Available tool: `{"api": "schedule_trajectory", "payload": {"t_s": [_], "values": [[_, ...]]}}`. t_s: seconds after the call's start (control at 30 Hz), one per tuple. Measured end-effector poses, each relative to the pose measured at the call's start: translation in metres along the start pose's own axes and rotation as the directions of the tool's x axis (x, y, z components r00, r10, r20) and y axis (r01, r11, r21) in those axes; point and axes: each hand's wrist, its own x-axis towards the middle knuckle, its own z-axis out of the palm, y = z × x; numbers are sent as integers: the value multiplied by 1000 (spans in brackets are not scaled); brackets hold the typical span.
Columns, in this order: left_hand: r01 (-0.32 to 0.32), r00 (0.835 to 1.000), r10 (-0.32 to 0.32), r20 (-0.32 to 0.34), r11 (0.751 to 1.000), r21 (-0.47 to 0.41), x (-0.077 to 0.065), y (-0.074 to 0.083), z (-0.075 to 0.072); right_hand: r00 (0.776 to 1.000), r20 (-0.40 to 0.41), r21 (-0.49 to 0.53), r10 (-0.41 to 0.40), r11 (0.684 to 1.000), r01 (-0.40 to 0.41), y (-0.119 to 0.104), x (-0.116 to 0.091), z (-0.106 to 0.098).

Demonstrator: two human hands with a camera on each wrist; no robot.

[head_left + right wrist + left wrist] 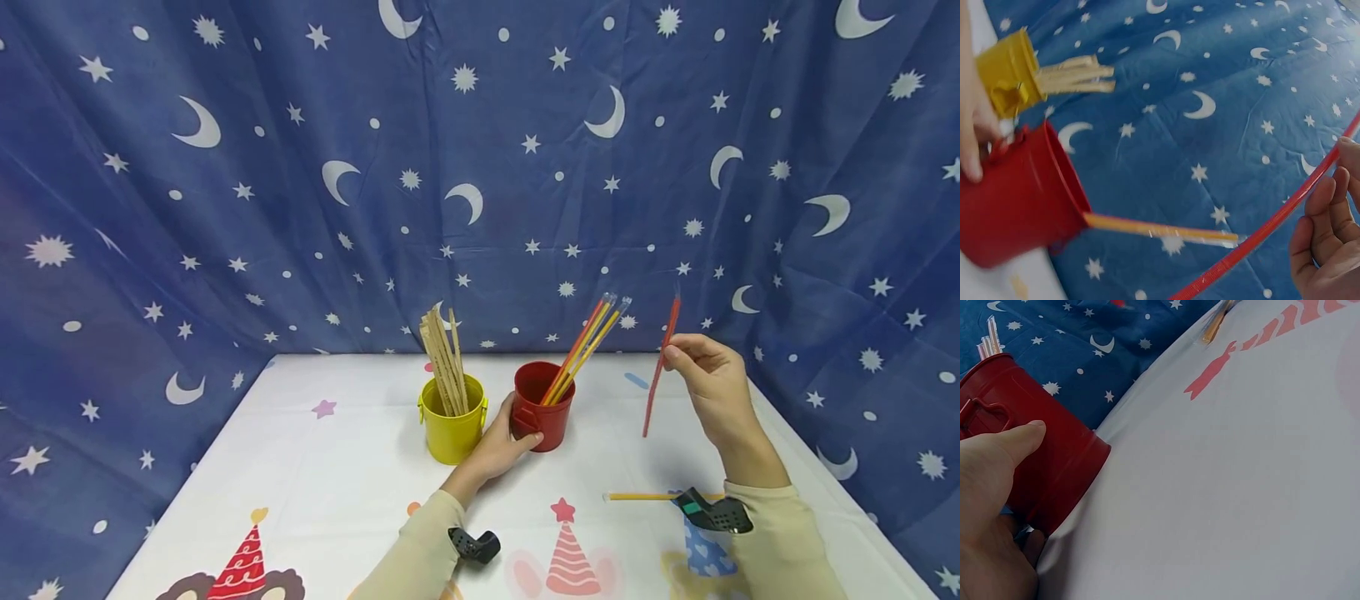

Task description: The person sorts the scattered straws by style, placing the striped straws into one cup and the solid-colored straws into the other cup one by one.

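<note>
My left hand [495, 450] grips the red bucket [553, 427] at its left side. The thumb lies across the wall, below a small handle [991, 415] in the left wrist view. Red and yellow straws [598, 342] in clear wrappers lean to the right out of this bucket. Over the table's right side, my right hand [712, 387] pinches a red straw [652, 402] between thumb and fingers. In the right wrist view this red straw [1272, 220] runs diagonally and has a clear wrapper.
Left of the red bucket stands a yellow bucket [452, 440] with several wooden sticks [442, 358]. A wrapped yellow straw [637, 497] lies on the white printed tablecloth [337, 475], partly behind the right wrist camera [712, 511]. A blue moon-and-star curtain [487, 233] hangs behind the table.
</note>
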Motion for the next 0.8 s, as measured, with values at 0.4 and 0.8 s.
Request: {"api": "schedule_trajectory", "payload": {"t_s": [0.4, 0.8], "values": [[-2, 1000, 2, 2, 1000, 3, -1, -2, 0, 999, 40, 353, -19, 936, 4, 9, 9, 31], [-1, 1000, 1, 5, 1000, -3, 0, 1, -1, 998, 47, 676, -33, 737, -8, 7, 17, 37]]}}
